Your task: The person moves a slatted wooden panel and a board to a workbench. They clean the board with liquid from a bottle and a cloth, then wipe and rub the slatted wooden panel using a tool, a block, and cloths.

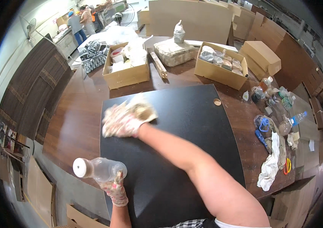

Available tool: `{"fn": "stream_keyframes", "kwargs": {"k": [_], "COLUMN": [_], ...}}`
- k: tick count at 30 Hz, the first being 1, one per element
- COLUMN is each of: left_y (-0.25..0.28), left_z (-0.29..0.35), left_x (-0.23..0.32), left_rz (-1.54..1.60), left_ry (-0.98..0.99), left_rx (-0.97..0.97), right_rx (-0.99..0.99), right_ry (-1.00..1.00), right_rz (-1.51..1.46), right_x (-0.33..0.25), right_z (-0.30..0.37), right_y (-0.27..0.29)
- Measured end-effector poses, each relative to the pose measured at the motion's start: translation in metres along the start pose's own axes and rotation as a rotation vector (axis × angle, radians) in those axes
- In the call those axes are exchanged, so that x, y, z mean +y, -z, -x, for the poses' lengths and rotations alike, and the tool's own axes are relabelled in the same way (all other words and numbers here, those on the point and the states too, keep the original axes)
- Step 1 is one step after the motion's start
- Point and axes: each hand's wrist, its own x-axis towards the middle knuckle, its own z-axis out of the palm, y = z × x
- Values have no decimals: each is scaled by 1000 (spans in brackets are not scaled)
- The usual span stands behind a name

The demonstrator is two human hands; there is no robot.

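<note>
A: In the head view, what lies before you?

B: The black panel (180, 133) lies on the brown bench (76, 117), directly in front of you. Your gloved right hand (122, 121) reaches across to its far left part, with a bunched, pale cloth (146, 110) at the surface.

A: How would you wipe well from here?

B: Fold the cloth into a flat pad, so your palm spreads the pressure evenly. I'd work in long, overlapping strokes from the far edge toward you, then finish along the sides. Go lightly round the small round spot (217, 102) near the far right corner; it looks like a hole that could catch the cloth. Lean your weight over the reach rather than pushing from the wrist.

A: And your grip on each side?

B: Your right grip is blurred against the cloth; I can't tell whether the fingers curl round it or press it flat. Your left hand (116, 190), at the panel's near left, is closed around a clear bottle (108, 170), spread only as wide as its body. It lies tipped over, white cap (81, 168) pointing left beyond the panel's edge, so watch for drips.
</note>
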Motion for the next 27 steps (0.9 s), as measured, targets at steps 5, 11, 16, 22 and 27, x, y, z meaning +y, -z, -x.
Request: {"fn": "stream_keyframes", "kwargs": {"k": [5,11,16,22,27], "left_y": [-3,0,4,-13,3], "left_z": [3,0,5,7,6], "left_x": [16,1,1,4,3], "left_rz": [65,-27,-37,39,-27], "left_ry": [109,92,62,57,54], "left_rx": [38,-58,-53,-104,-48], "right_rx": [97,-137,123,26,16], "right_ry": [-716,-1082,-672,-1195,-693], "right_rz": [340,349,594,466,600], "right_x": [163,112,76,182,118], "right_z": [176,185,230,237,257], "right_y": [88,115,62,91,53]}}
